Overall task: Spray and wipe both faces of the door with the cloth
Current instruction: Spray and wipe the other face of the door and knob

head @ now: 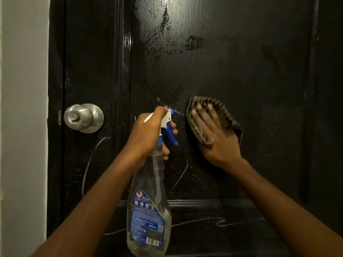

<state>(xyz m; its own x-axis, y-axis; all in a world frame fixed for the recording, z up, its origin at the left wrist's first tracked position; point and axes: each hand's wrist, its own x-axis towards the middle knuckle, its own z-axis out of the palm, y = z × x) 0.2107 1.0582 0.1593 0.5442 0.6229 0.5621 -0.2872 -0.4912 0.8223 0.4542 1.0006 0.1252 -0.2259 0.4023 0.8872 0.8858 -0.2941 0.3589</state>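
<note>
Now gripping spray bottle (pixel 148 210) in left hand (pixel 148 134), nozzle at door (pixel 241 62); pressing cloth (pixel 209 106) flat on it, right of knob (pixel 83 117), with straight-fingered right hand (pixel 217 138). Keep palm pressure even, sweep through droplets (pixel 196 175), overlap strokes, chase white scribbles (pixel 222 222) below.

- Single head-worn wide-angle view faces the black door (pixel 241 71) straight on, close up.
- Frame spans from the wall (pixel 24 108) at left past the knob (pixel 83 118) rightward.

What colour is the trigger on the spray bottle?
The trigger is blue; head view.
</note>
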